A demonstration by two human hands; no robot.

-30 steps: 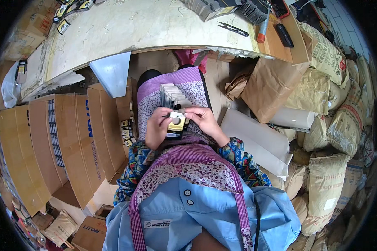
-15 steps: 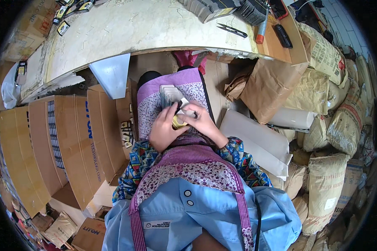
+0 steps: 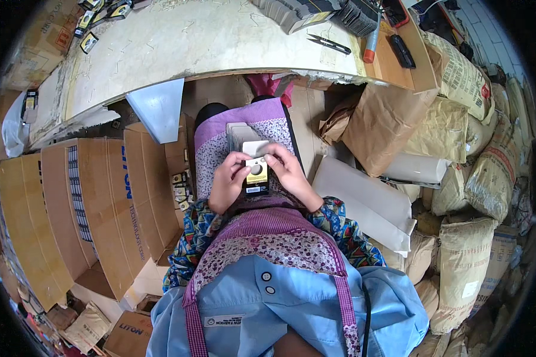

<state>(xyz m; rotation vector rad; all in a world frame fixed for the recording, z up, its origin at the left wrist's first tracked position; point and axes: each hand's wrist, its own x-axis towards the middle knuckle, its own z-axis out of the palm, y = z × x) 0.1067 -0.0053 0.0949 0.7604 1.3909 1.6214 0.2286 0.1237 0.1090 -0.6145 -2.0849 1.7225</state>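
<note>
Over my lap both hands hold a small black and yellow card package (image 3: 256,187) with a round dark spot and a pale label near its lower end. My left hand (image 3: 227,178) pinches its upper left side between thumb and fingers. At the upper right edge, my right hand (image 3: 287,172) grips it with thumb and forefinger. A pale flap or card (image 3: 253,146) shows just beyond the fingertips; whether it is joined to the package I cannot tell. Farther up the lap, a stack of pale flat cards (image 3: 238,132) lies on the purple floral apron (image 3: 211,152).
Ahead stands a worn pale table (image 3: 161,44) with black thread snips (image 3: 329,43), an orange-ended tool (image 3: 370,50) and stacked dark cards (image 3: 292,15). Open cardboard boxes (image 3: 107,208) stand at my left, small packages (image 3: 180,190) beside them. Paper-wrapped bundles and sacks (image 3: 467,273) crowd the right.
The package has turned so its yellow face and lower label now show. My hands have spread slightly apart, from covering it to holding its upper sides.
</note>
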